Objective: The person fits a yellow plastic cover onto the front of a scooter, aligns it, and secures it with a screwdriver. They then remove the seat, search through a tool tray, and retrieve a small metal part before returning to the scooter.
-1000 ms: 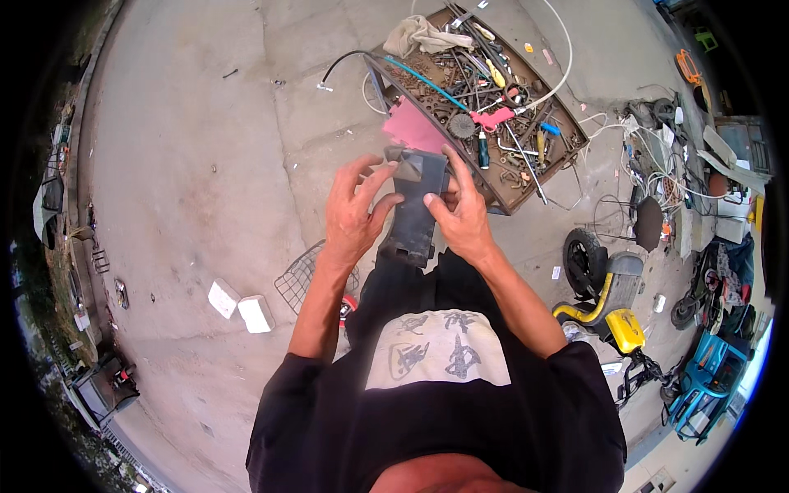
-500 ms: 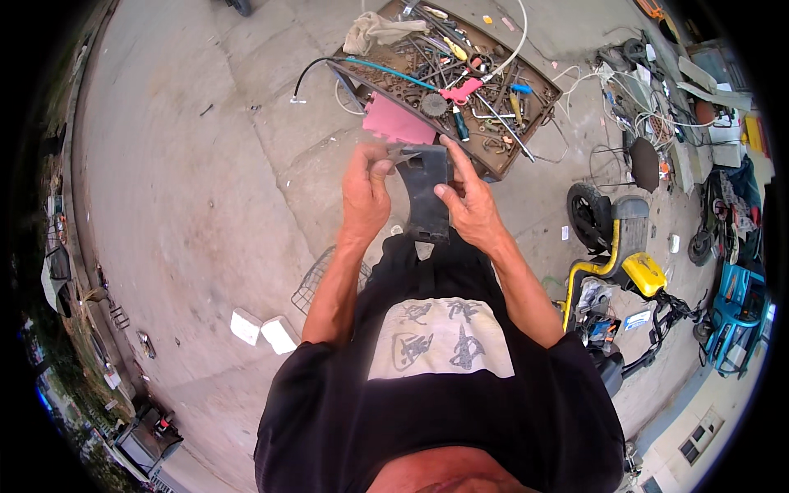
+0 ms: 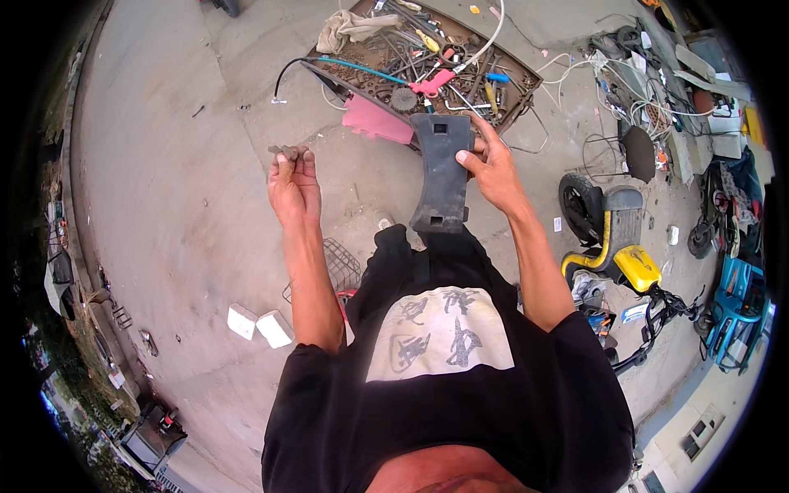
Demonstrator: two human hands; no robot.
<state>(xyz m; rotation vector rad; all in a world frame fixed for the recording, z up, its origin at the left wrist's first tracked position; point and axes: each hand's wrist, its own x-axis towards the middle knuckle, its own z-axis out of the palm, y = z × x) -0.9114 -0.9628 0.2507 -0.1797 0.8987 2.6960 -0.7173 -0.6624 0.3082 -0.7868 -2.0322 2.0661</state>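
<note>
My right hand point(image 3: 491, 171) grips the right edge of a black plastic panel point(image 3: 442, 177), thumb on its face and fingers behind. The panel is upright, curved in on its left side, with a square hole near each end. Off to the left, my left hand point(image 3: 294, 182) is closed in a pinch on a small, thin brownish-grey piece point(image 3: 283, 150), whose kind I cannot make out. The two hands are well apart. Just beyond the panel is a metal tray of tools point(image 3: 516, 103), with a pink-handled air gun point(image 3: 433, 83) lying on it.
A pink sheet point(image 3: 374, 120) hangs by the tray's near side. To the right stands a yellow electric scooter point(image 3: 638, 267), with tangled hoses and scrap point(image 3: 649, 107) beyond. White blocks point(image 3: 274, 329) and a wire basket point(image 3: 341, 267) lie at the lower left.
My left hand has come away from the panel and moved left, with a small thin piece in its fingers. The panel, still in my right hand, has shifted slightly right and now faces up more fully.
</note>
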